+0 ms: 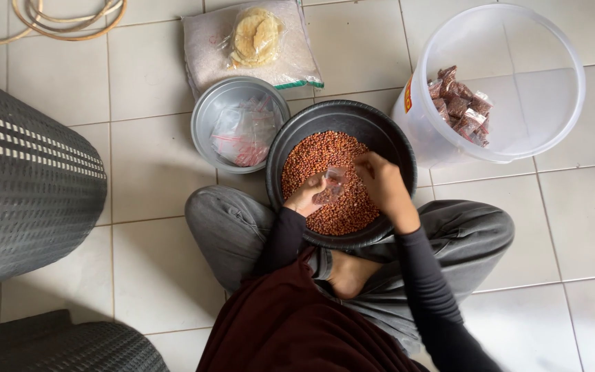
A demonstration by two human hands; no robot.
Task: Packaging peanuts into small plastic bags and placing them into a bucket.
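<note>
A small clear plastic bag [332,184] sits over the middle of the dark round basin [394,141], held between both hands just above the reddish-brown peanuts [325,155] that fill it. The left hand [306,198] comes in low from the lap, fingers curled around the bag's lower edge and resting on the nuts. The right hand [379,180] bends down at the wrist from above, fingers closed on the bag's upper side, though which fingers pinch it is hard to make out. The bag is see-through and crumpled, so what it holds cannot be told apart from the nuts below. The basin rests against the person's crossed legs in grey trousers, its near rim hidden by sleeves and a bare foot. Just beside it on the left stands a grey metal bowl [208,120] with limp clear bags [242,134] inside. Beyond that lies a white sack [204,52] topped with a packet of pale crackers [256,36]. To the right a translucent plastic bucket [552,41] holds filled little packets [461,105] on the pale tiled floor [153,69].
</note>
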